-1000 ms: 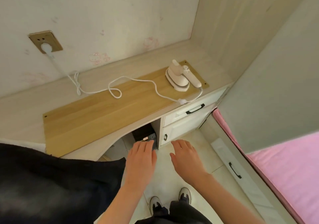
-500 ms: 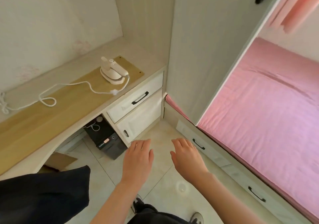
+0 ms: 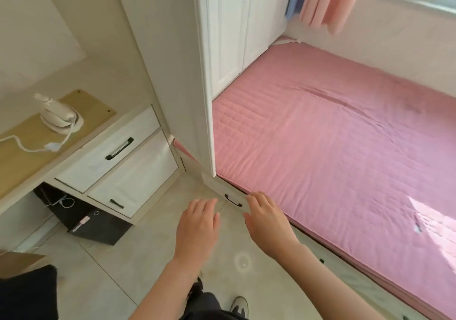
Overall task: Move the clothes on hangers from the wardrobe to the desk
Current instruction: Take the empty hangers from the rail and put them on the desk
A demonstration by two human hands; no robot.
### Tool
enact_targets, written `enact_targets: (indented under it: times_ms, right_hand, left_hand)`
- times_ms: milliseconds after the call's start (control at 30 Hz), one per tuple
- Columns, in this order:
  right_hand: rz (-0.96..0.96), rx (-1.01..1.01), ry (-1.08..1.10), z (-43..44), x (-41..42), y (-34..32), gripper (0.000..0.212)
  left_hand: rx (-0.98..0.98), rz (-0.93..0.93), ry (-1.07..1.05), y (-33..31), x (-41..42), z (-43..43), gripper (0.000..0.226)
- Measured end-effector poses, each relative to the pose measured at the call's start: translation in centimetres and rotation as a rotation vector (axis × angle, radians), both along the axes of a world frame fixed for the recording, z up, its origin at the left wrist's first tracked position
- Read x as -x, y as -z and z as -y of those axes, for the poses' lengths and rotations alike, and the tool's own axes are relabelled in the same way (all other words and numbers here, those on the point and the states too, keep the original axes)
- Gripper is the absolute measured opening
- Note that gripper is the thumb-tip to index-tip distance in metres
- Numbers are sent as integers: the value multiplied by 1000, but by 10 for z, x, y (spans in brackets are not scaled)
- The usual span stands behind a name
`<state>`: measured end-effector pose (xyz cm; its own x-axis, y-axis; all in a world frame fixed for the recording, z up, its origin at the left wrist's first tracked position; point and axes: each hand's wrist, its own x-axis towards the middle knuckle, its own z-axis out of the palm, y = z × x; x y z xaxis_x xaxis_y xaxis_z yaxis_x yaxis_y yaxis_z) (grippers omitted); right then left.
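Left hand (image 3: 198, 226) and right hand (image 3: 266, 218) hover over the floor (image 3: 153, 245) before the wardrobe (image 3: 172, 60), fingers extended, holding nothing; dark cloth (image 3: 24, 292), possibly clothing, lower left.

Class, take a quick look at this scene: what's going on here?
A person stands on the tiled floor between the desk and the pink bed, facing the white wardrobe. Both the left hand and right hand are held out open, holding nothing. A white iron sits on the desk. No hangers are in view.

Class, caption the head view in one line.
Open, empty left hand and right hand hover over the floor before the wardrobe, desk alongside.
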<state>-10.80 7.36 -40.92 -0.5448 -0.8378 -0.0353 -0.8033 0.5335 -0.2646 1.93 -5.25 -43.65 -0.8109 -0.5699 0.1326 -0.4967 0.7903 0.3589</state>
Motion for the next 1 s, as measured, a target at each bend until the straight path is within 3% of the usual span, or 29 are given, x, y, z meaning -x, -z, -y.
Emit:
enact_targets:
  times_ms: [167, 333, 633, 1000]
  right_hand:
    - [9, 10, 62, -11, 44, -1, 23]
    - [-11, 21, 94, 2, 95, -4, 30]
    - [-21, 41, 111, 67, 185, -26, 39]
    - [-22, 78, 24, 147, 277, -40, 36]
  left_hand:
    - [5, -21, 77, -2, 55, -4, 32]
    - [24, -67, 134, -9, 117, 11, 26]
    - [21, -91, 207, -35, 219, 69, 31]
    - [19, -88, -4, -46, 298, 138, 32]
